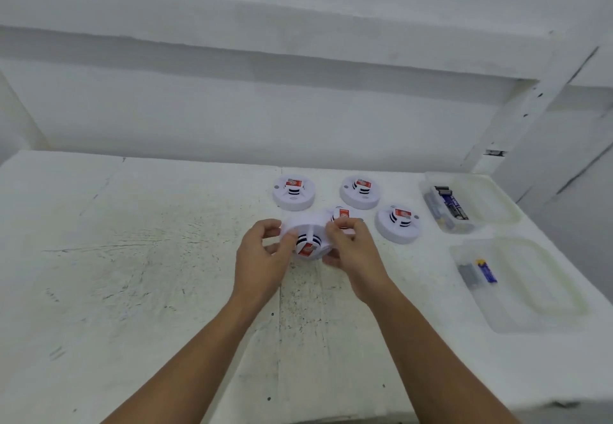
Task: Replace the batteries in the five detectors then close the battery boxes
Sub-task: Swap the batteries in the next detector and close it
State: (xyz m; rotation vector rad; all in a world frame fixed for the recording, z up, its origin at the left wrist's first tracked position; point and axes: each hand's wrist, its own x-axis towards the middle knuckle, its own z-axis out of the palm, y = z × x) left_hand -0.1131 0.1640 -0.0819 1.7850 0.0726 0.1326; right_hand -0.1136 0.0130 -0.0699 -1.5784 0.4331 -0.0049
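Both my hands hold one white round detector (306,241) tilted above the table; my left hand (262,254) grips its left rim and my right hand (351,247) grips its right side. Behind it a second detector (341,215) is partly hidden by my right fingers. Three more detectors lie on the table: one at the back left (294,192), one at the back middle (360,191), one to the right (398,224). Each carries a red and white label on its raised centre. Whether the held detector's battery box is open is hidden.
Two clear plastic trays stand on the right of the white table (149,257). The far tray (491,204) holds several dark batteries (447,206). The near tray (537,291) holds a few batteries (477,272), one blue and yellow. A white wall rises behind.
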